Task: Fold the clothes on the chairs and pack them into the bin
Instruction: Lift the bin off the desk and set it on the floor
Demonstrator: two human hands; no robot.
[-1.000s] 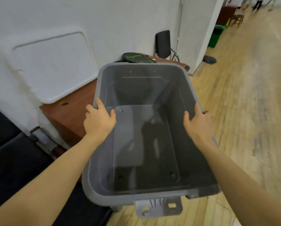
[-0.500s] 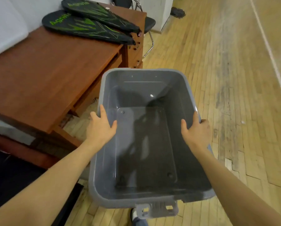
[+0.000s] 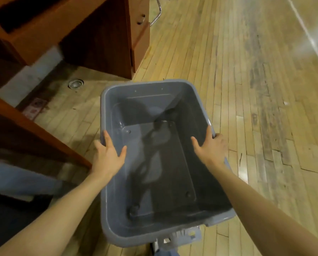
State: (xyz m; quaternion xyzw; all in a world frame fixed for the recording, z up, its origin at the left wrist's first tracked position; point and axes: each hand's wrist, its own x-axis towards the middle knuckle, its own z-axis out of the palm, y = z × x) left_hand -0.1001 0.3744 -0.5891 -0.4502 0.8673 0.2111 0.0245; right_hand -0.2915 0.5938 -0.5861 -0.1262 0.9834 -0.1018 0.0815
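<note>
A person's left hand (image 3: pixel 107 157) and right hand (image 3: pixel 212 147) grasp the side rims of an empty grey plastic bin (image 3: pixel 108 196) above the wooden floor (image 3: pixel 246 89) beside a reddish-brown desk (image 3: pixel 91 39), apparently positioning it before any clothes, none visible, are folded.

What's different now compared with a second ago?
The gray bin has come down from desk height to near the wooden floor, beside the desk. Unchanged: left hand and right hand still grip its side rims, and it is still empty.
</note>
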